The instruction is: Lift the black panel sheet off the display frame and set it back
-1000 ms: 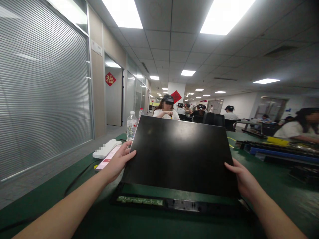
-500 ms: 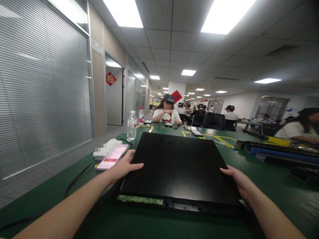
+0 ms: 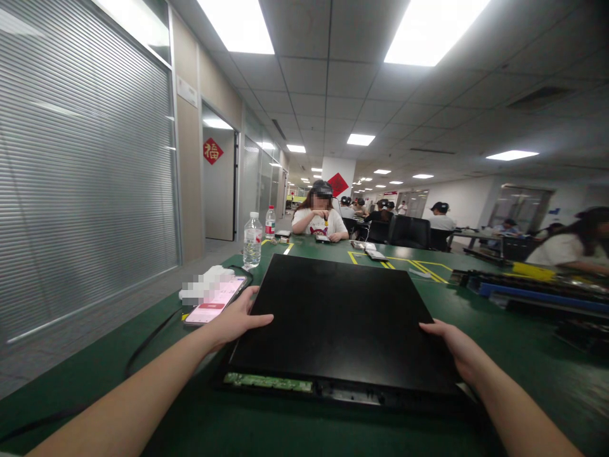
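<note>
A large black display panel (image 3: 340, 324) lies face up, low over the green table in front of me. Along its near edge a green circuit board strip (image 3: 269, 383) shows, beside a dark frame section. My left hand (image 3: 242, 320) grips the panel's left edge, thumb on the top face and fingers partly hidden at the side. At the right edge my right hand (image 3: 459, 349) holds it the same way, its fingers mostly out of sight below. Whether the panel rests fully on the table, I cannot tell.
A phone (image 3: 216, 301) with a lit screen lies left of the panel by a black cable (image 3: 147, 339). Two water bottles (image 3: 252, 241) stand behind it. Dark strip-like parts (image 3: 523, 292) are piled at the right. A person (image 3: 318, 219) sits across the green table (image 3: 514, 346).
Both hands stay in place on the display panel, which has barely moved. The person at the far right has turned their head slightly.
</note>
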`<act>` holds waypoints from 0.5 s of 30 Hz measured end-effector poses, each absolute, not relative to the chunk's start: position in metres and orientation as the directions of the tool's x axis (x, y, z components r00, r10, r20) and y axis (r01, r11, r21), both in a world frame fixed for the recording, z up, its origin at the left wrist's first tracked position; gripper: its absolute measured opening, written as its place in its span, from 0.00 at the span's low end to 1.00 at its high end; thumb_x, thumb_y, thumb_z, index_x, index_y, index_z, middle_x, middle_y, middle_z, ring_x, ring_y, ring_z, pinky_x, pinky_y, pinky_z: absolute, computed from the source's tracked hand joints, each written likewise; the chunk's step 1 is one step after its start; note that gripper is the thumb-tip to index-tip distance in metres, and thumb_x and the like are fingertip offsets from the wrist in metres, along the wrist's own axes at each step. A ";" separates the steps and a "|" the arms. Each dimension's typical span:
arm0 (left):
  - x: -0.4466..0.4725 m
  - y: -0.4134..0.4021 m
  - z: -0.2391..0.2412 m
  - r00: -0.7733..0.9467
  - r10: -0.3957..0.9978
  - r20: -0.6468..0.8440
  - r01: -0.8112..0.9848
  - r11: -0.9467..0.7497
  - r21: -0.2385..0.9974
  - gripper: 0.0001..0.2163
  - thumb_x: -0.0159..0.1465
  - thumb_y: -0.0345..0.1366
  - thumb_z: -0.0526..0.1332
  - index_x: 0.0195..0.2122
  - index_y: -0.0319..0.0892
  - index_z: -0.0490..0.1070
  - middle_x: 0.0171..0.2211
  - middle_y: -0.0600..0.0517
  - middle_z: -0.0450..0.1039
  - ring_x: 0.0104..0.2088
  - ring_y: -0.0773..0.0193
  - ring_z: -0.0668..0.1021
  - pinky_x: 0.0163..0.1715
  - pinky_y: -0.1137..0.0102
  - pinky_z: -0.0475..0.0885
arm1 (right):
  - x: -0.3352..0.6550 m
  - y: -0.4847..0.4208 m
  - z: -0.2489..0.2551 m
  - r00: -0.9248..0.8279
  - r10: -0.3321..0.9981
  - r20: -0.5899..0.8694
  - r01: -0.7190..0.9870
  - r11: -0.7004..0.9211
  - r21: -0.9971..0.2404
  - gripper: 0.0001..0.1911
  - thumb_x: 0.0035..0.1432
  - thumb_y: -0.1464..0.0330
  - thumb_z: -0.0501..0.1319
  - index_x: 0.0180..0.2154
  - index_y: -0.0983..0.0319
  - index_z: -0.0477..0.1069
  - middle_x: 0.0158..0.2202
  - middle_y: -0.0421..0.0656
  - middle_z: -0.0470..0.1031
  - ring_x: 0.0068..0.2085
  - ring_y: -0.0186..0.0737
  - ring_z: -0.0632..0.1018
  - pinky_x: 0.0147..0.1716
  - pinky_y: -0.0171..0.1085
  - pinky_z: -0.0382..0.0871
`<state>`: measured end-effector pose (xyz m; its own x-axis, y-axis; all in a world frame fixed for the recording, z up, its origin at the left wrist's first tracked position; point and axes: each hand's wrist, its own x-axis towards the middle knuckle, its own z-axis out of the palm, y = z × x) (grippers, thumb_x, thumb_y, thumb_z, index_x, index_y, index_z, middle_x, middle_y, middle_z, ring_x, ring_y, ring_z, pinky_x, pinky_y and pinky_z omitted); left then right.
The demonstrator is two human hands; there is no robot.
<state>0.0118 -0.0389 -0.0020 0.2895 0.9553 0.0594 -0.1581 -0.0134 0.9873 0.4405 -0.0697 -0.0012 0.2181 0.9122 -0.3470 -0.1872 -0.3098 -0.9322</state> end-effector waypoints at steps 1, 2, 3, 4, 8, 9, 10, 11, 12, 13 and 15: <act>0.012 -0.038 -0.002 0.287 0.956 0.058 -0.154 -0.014 0.988 0.30 0.46 0.32 0.71 0.47 0.46 0.58 0.49 0.45 0.72 0.50 0.52 0.73 0.46 0.57 0.71 | 0.441 -0.070 -0.001 0.232 0.910 -0.344 -0.171 -0.310 -0.935 0.21 0.44 0.69 0.62 0.44 0.57 0.69 0.29 0.45 0.79 0.29 0.47 0.79 0.27 0.44 0.73; 0.012 -0.038 -0.003 0.285 0.957 0.059 -0.152 -0.016 0.988 0.30 0.46 0.32 0.71 0.48 0.46 0.58 0.49 0.45 0.71 0.50 0.52 0.73 0.46 0.57 0.71 | 0.441 -0.070 -0.001 0.244 0.907 -0.343 -0.157 -0.312 -0.937 0.19 0.44 0.68 0.62 0.42 0.57 0.70 0.28 0.45 0.78 0.28 0.47 0.79 0.26 0.44 0.73; 0.011 -0.038 -0.003 0.285 0.956 0.062 -0.151 -0.019 0.988 0.30 0.46 0.32 0.70 0.48 0.46 0.58 0.49 0.45 0.71 0.49 0.52 0.74 0.47 0.57 0.71 | 0.440 -0.070 -0.001 0.254 0.905 -0.341 -0.146 -0.313 -0.939 0.17 0.45 0.67 0.62 0.40 0.58 0.71 0.28 0.46 0.78 0.28 0.47 0.78 0.26 0.43 0.73; 0.011 -0.037 -0.003 0.285 0.956 0.065 -0.150 -0.023 0.988 0.30 0.46 0.32 0.70 0.48 0.46 0.58 0.49 0.45 0.71 0.49 0.52 0.74 0.47 0.57 0.70 | 0.440 -0.071 0.000 0.262 0.903 -0.342 -0.140 -0.315 -0.939 0.15 0.45 0.67 0.62 0.39 0.58 0.71 0.27 0.46 0.78 0.28 0.47 0.78 0.25 0.43 0.73; 0.011 -0.037 -0.004 0.283 0.956 0.077 -0.146 -0.036 0.989 0.29 0.46 0.32 0.70 0.47 0.45 0.59 0.50 0.44 0.71 0.49 0.53 0.74 0.48 0.58 0.69 | 0.435 -0.074 0.005 0.300 0.871 -0.388 -0.138 -0.363 -0.921 0.12 0.43 0.66 0.64 0.34 0.60 0.72 0.25 0.47 0.78 0.28 0.48 0.79 0.27 0.43 0.74; 0.011 -0.037 -0.004 0.283 0.956 0.077 -0.143 -0.037 0.989 0.29 0.46 0.32 0.70 0.47 0.45 0.59 0.50 0.44 0.70 0.49 0.53 0.74 0.48 0.58 0.69 | 0.433 -0.075 0.006 0.307 0.860 -0.407 -0.141 -0.382 -0.913 0.12 0.42 0.66 0.64 0.33 0.60 0.72 0.25 0.47 0.78 0.29 0.48 0.79 0.27 0.43 0.74; 0.011 -0.037 -0.004 0.282 0.956 0.077 -0.139 -0.039 0.990 0.29 0.46 0.32 0.70 0.48 0.45 0.59 0.50 0.44 0.70 0.49 0.53 0.74 0.48 0.58 0.69 | 0.433 -0.075 0.007 0.309 0.852 -0.423 -0.147 -0.397 -0.906 0.11 0.42 0.66 0.64 0.32 0.60 0.72 0.25 0.47 0.78 0.29 0.49 0.79 0.28 0.43 0.74; 0.011 -0.037 -0.004 0.282 0.956 0.080 -0.134 -0.043 0.990 0.29 0.46 0.32 0.70 0.48 0.45 0.59 0.50 0.44 0.70 0.50 0.53 0.73 0.49 0.58 0.69 | 0.432 -0.076 0.008 0.303 0.846 -0.438 -0.155 -0.410 -0.899 0.11 0.41 0.65 0.64 0.32 0.61 0.72 0.25 0.47 0.78 0.29 0.49 0.79 0.28 0.43 0.74; 0.011 -0.037 -0.003 0.279 0.956 0.087 -0.129 -0.052 0.990 0.29 0.47 0.33 0.70 0.48 0.45 0.59 0.50 0.44 0.70 0.51 0.53 0.73 0.49 0.59 0.69 | 0.432 -0.076 0.008 0.292 0.841 -0.455 -0.165 -0.424 -0.890 0.11 0.42 0.65 0.64 0.32 0.61 0.72 0.25 0.48 0.78 0.30 0.49 0.79 0.29 0.44 0.74; 0.011 -0.037 -0.003 0.277 0.956 0.093 -0.122 -0.061 0.991 0.28 0.47 0.33 0.70 0.48 0.45 0.59 0.50 0.44 0.71 0.51 0.53 0.72 0.50 0.59 0.68 | 0.433 -0.076 0.008 0.278 0.834 -0.476 -0.176 -0.443 -0.879 0.12 0.42 0.64 0.64 0.32 0.61 0.72 0.25 0.48 0.78 0.30 0.50 0.79 0.30 0.45 0.74; 0.011 -0.036 -0.003 0.265 0.959 0.099 -0.106 -0.073 0.992 0.28 0.46 0.33 0.70 0.47 0.45 0.61 0.49 0.44 0.72 0.53 0.52 0.70 0.50 0.59 0.68 | 0.434 -0.076 0.007 0.247 0.820 -0.517 -0.193 -0.481 -0.855 0.13 0.43 0.63 0.63 0.33 0.61 0.72 0.26 0.48 0.78 0.30 0.50 0.79 0.31 0.46 0.74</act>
<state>0.0107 -0.0361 -0.0025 0.2645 0.9593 0.0986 -0.1059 -0.0727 0.9917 0.4344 -0.0758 0.0067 0.2467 0.8198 -0.5169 -0.1935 -0.4810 -0.8551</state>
